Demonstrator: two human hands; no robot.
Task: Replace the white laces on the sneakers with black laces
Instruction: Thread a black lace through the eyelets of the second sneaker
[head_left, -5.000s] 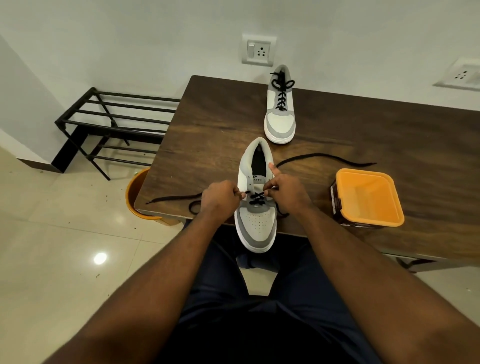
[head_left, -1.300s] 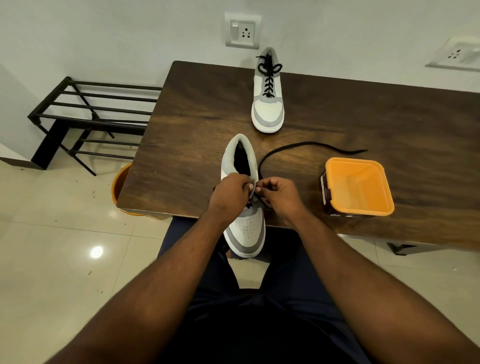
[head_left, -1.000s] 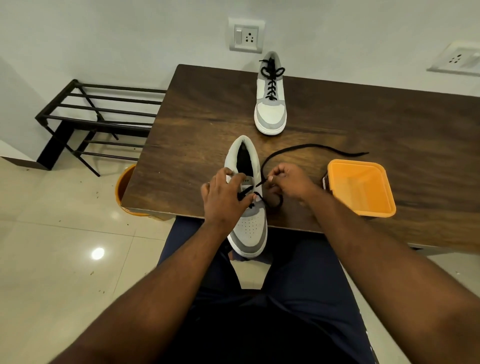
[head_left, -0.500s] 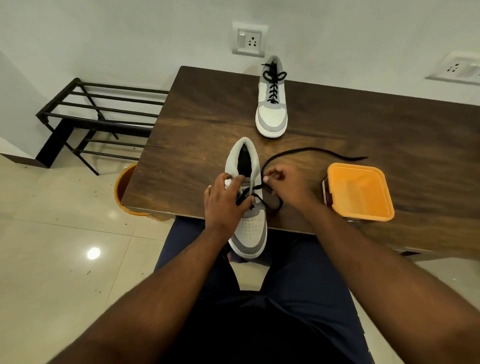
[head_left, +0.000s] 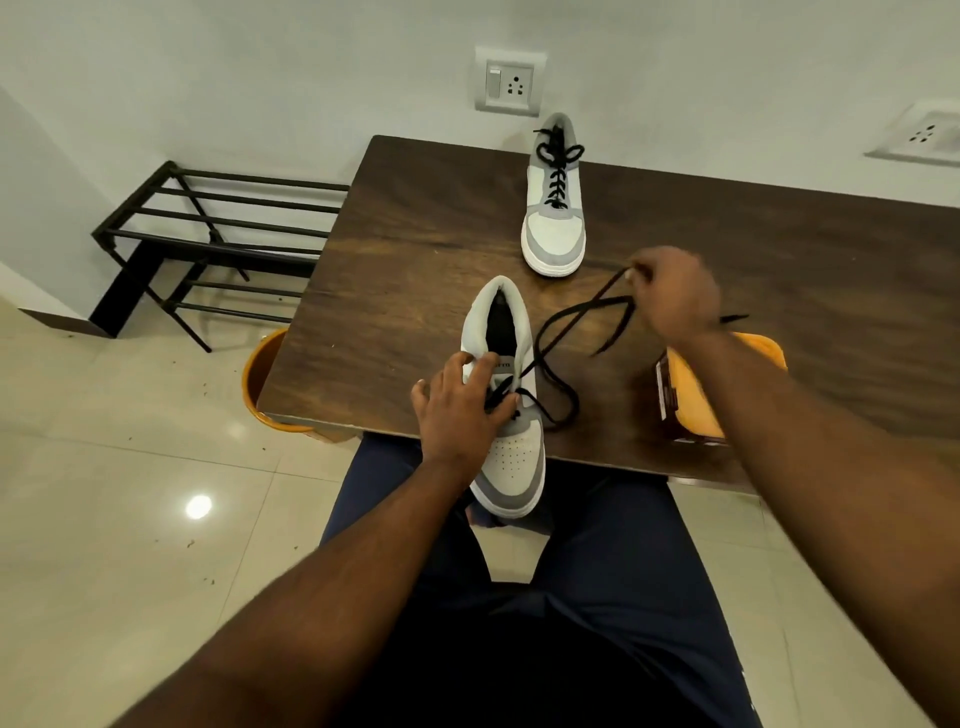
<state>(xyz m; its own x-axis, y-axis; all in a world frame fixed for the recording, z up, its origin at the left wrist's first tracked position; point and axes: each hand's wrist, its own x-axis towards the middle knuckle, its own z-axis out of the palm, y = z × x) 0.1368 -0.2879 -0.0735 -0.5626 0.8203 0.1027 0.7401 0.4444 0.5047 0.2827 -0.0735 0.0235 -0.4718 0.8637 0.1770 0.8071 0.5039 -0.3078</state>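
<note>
A grey and white sneaker (head_left: 511, 457) lies at the near edge of the wooden table (head_left: 415, 270), toe over the edge toward me. My left hand (head_left: 460, 408) presses on its lower eyelets and holds it down. A black lace (head_left: 563, 332) runs from those eyelets up and to the right, where my right hand (head_left: 672, 293) pinches it taut above the table. A slack loop of the lace lies beside the shoe. The second sneaker (head_left: 555, 208) stands at the far edge, fully laced in black with a bow.
An orange tub (head_left: 691, 395) sits at the right near edge, partly behind my right forearm. An orange bucket (head_left: 260, 379) stands on the floor under the table's left corner. A black metal shoe rack (head_left: 208, 244) is against the wall on the left.
My right hand has pulled the black lace away from the shoe, up and to the right, drawing it through the eyelet. My left hand stays on the sneaker.
</note>
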